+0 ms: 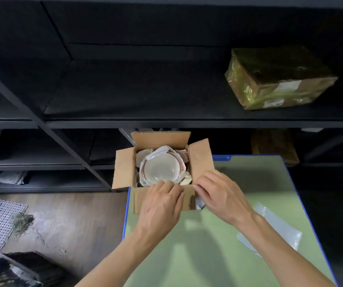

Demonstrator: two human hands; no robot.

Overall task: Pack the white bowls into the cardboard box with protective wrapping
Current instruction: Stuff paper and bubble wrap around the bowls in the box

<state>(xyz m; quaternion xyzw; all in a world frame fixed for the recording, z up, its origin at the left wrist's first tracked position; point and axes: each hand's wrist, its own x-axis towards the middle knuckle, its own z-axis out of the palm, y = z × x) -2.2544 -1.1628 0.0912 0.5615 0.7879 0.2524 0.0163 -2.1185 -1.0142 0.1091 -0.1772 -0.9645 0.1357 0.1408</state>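
1. Evidently, the near flap (188, 200) of the cardboard box (123, 168) is held down by the left hand (162, 201), with its fingers curled over the fold. The flap's corner seems to be pinched by the right hand (220, 193), though the contact is blurred.
2. Inside the box, the white bowl (161, 167) is kept centred by wrapping (160, 151) packed around it.
3. Right of the box, a plastic sheet (276, 226) is left lying. The opening is blocked only by the hands.

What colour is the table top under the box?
Pale green, with a blue edge: the table top under the box. The head view shows it best.
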